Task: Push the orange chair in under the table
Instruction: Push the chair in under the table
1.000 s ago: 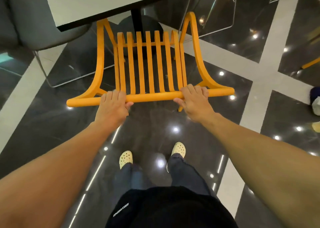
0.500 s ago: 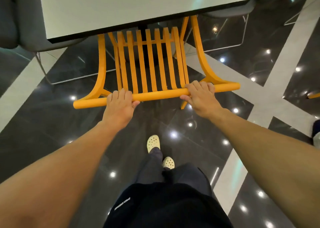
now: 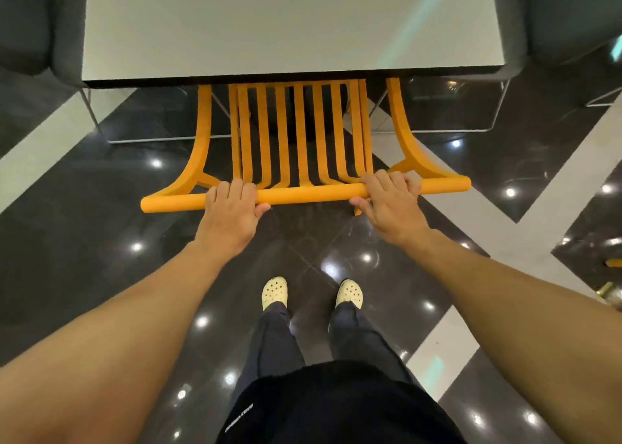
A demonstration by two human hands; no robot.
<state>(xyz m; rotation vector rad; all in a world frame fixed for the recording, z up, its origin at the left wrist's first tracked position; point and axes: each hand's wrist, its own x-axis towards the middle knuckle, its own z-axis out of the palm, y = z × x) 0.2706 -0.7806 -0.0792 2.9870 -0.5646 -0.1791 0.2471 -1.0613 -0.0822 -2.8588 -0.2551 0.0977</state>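
The orange chair (image 3: 303, 194) with a slatted back stands straight in front of me, its seat hidden beneath the white table (image 3: 289, 26). Only the backrest slats and the round top rail stick out past the table's dark front edge. My left hand (image 3: 232, 214) grips the top rail left of centre, fingers curled over it. My right hand (image 3: 390, 197) grips the same rail right of centre.
Grey chairs (image 3: 30, 22) with thin metal legs flank the table on both sides. The floor is glossy dark tile with pale stripes (image 3: 471, 214). My feet in pale clogs (image 3: 274, 292) stand just behind the orange chair.
The chair has slid forward, so more of its slats now lie under the table edge. I stepped forward with it; my feet now stand side by side. Both hands kept their grip.
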